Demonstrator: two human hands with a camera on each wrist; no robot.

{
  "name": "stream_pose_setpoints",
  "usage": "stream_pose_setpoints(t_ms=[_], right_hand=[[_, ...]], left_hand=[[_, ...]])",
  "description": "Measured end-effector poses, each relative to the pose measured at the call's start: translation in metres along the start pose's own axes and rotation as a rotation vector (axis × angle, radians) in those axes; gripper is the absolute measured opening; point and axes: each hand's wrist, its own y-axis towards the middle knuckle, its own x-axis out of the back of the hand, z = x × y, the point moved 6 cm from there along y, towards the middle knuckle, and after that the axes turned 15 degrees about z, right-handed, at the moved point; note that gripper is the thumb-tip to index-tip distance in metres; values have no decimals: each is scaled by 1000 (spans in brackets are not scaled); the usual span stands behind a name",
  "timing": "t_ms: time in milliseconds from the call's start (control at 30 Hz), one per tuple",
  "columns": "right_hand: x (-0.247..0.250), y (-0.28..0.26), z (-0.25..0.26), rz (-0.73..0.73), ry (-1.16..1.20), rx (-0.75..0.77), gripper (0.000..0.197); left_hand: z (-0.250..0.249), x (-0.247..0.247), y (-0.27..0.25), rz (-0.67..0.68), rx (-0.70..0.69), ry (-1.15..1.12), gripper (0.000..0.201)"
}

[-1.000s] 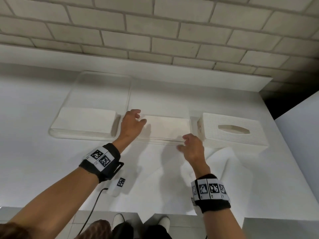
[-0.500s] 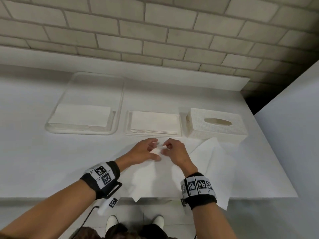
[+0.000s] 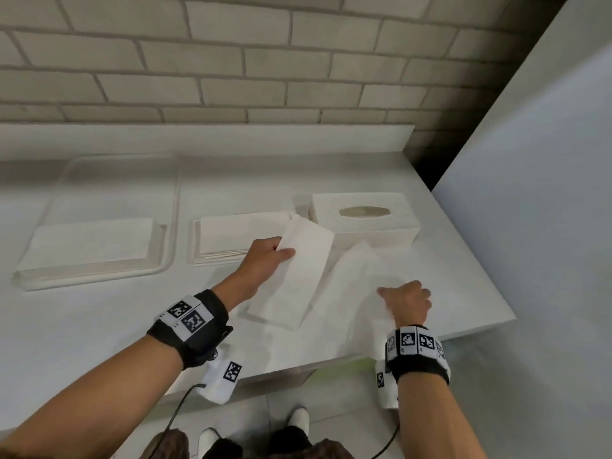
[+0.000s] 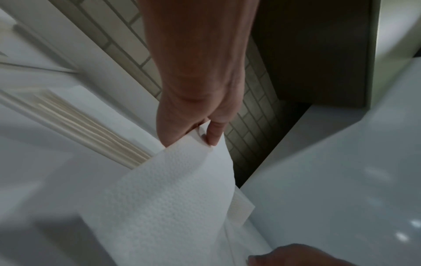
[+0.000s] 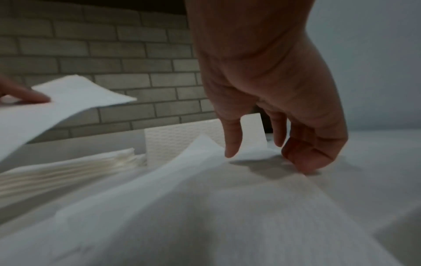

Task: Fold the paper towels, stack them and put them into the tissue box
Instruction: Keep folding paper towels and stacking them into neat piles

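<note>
My left hand (image 3: 281, 251) (image 4: 205, 138) pinches the top edge of a white paper towel (image 3: 298, 276) (image 4: 170, 198) (image 5: 56, 108), held up off the table in a long folded strip. My right hand (image 3: 389, 293) (image 5: 266, 162) has its fingers bent down, with the tips resting on another sheet (image 3: 354, 293) (image 5: 205, 216) that lies flat near the front edge. Behind them sits a stack of folded towels (image 3: 231, 236) (image 4: 91, 129) (image 5: 68, 167). The white tissue box (image 3: 364, 230) (image 5: 170, 142) stands to its right, slot facing up.
A clear tray (image 3: 165, 263) at the left holds a pile of flat towels (image 3: 89, 246). A brick wall (image 3: 298, 77) backs the table. A grey panel (image 3: 530, 226) stands close on the right. The table's front edge (image 3: 463, 329) runs just under my right wrist.
Both hands left the stack and came back to the front sheets. My left hand has since picked up one towel and raised it, while my right hand slid right onto the other sheet.
</note>
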Motion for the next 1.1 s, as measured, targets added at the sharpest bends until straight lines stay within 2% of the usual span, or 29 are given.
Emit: stream_pose_setpoints(t_ms=[200, 333, 467, 533, 633, 700, 800, 967, 1067, 1100], right_hand=[[-2, 8, 0, 25, 16, -28, 64], [-1, 5, 1, 34, 67, -37, 68], [15, -1, 14, 47, 85, 61, 63], [24, -5, 26, 123, 112, 163, 48], [34, -27, 52, 292, 330, 356, 24], [32, -48, 74, 425, 484, 453, 22], [8, -65, 100, 584, 653, 521, 30], [-47, -68, 109, 537, 610, 483, 38], [-59, -53, 100, 516, 633, 425, 38], [-55, -45, 92, 459, 628, 379, 41]], left_hand=[[6, -13, 9, -16, 34, -86, 16], [12, -10, 9, -32, 54, -126, 14], [16, -5, 8, -40, 53, -142, 12], [15, -3, 8, -62, 40, -168, 13], [11, 4, 11, -110, 23, -200, 16], [11, 8, 14, -117, 23, -214, 16], [13, 0, 19, -51, 36, -255, 19], [7, -32, 16, 188, 49, -476, 40], [5, -26, 12, 70, 31, -228, 25], [6, -21, 12, 25, 32, -163, 22]])
